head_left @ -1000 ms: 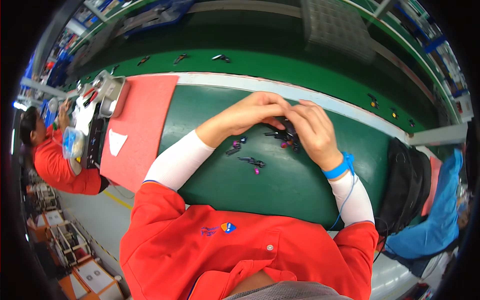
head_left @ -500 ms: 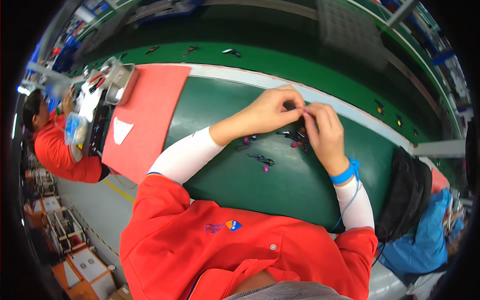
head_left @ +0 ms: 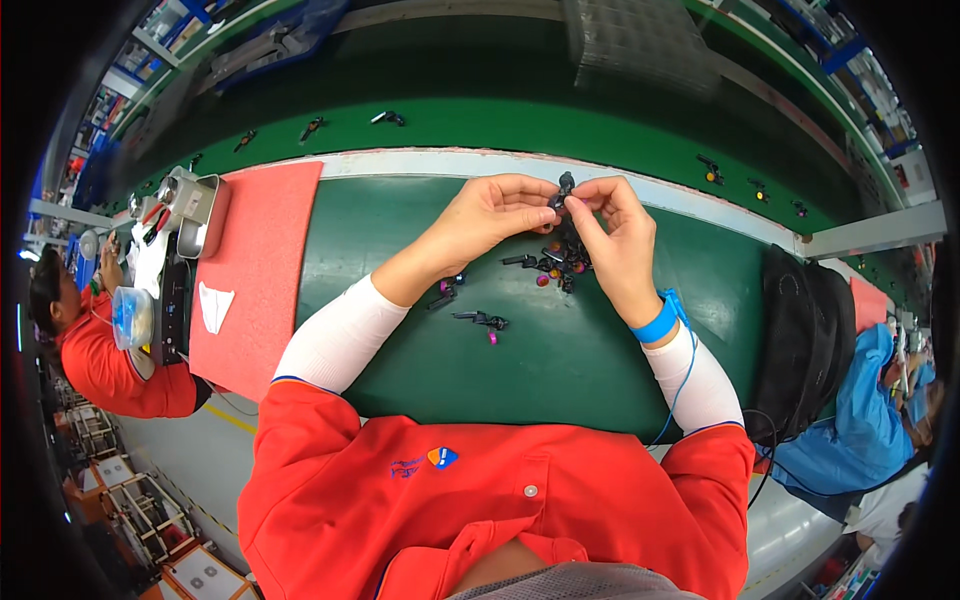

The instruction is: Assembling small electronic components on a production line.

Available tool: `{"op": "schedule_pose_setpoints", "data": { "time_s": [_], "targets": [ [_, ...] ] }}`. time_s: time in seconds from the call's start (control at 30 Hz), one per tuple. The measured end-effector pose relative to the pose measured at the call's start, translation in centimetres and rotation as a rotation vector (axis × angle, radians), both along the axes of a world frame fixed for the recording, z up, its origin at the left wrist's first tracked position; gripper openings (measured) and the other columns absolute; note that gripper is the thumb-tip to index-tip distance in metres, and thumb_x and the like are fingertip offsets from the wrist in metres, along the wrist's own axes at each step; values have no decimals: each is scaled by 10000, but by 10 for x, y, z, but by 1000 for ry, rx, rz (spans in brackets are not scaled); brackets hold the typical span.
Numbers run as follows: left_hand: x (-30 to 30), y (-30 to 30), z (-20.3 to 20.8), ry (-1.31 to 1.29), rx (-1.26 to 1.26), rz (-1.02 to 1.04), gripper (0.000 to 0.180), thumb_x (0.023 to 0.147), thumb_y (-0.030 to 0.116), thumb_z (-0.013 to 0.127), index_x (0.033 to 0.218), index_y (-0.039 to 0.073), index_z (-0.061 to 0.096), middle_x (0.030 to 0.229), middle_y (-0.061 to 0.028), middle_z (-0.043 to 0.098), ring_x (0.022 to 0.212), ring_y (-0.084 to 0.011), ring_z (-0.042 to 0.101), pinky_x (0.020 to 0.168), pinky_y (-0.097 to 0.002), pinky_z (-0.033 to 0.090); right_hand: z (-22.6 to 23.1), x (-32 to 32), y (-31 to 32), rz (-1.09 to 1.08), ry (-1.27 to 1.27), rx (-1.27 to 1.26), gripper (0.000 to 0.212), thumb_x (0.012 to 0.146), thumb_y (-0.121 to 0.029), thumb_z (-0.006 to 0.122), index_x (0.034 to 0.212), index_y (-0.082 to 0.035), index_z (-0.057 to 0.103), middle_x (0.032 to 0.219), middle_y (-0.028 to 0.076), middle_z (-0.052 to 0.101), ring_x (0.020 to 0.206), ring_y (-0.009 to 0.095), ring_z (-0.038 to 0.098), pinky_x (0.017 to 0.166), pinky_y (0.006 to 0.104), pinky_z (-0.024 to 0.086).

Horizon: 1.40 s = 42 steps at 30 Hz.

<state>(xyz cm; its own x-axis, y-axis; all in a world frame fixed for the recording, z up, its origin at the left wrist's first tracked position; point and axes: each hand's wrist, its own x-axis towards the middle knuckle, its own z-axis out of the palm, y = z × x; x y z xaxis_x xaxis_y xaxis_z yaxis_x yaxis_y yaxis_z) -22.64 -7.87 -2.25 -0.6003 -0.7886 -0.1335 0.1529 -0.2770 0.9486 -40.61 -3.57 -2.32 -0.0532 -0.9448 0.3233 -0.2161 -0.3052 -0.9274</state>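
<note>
Between the fingertips of both hands a small black part (head_left: 566, 184) with a rounded top stands upright. My left hand (head_left: 492, 217) pinches it from the left, thumb and forefinger closed. My right hand (head_left: 622, 236), with a blue wrist strap (head_left: 660, 318) below it, grips it from the right. Just under the fingers lies a heap of similar black parts (head_left: 553, 263) with pink and orange round ends. A black part (head_left: 482, 319) with a pink end lies nearer to me, and another black part (head_left: 446, 291) rests beside my left wrist.
The parts lie on a green work surface (head_left: 580, 380). Beyond its pale edge strip (head_left: 420, 163), more black parts (head_left: 388, 118) sit on a green belt. A red mat (head_left: 255, 270) and metal tray (head_left: 205, 215) are at left, near a co-worker. A black bag (head_left: 795, 340) stands at right.
The view has turned slightly. Earlier my fingertips met around a tiny pinkish bit; now the black part shows upright between them.
</note>
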Motion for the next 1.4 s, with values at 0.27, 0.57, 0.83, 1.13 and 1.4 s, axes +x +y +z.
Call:
{"op": "schedule_pose_setpoints", "data": {
  "time_s": [0.27,0.57,0.83,1.13,1.4],
  "targets": [
    [-2,3,-1,9,-51,24,279,881,54,626,1132,-53,567,998,-112,652,905,-155,640,826,-289,534,18,1,4,-103,233,-18,148,834,-23,663,940,26,572,838,37,619,728,76,563,665,199,458],
    [-3,5,-2,-33,-127,40,285,868,26,621,1132,-57,554,982,-107,651,924,-160,639,818,-286,535,23,-7,1,142,-113,404,151,872,-107,636,946,0,558,788,49,617,577,74,484,553,202,416],
    [-3,5,-3,6,-139,45,261,879,22,610,1123,-54,557,999,-122,649,935,-173,640,813,-289,544,22,-3,3,192,-335,548,125,899,-131,608,935,-31,542,743,-6,553,571,34,384,515,193,316],
    [0,4,-2,45,8,11,256,883,29,613,1120,-54,563,1012,-134,649,895,-184,655,805,-286,549,16,7,11,120,-390,457,121,911,-140,603,940,-50,528,759,-40,513,578,21,338,503,199,246],
    [-4,8,1,83,8,30,242,881,70,618,1087,-54,593,972,-130,659,849,-182,667,769,-283,557,6,19,18,54,-480,338,144,916,-141,600,978,-58,501,803,-26,524,597,28,390,525,196,317]
  ]
}}
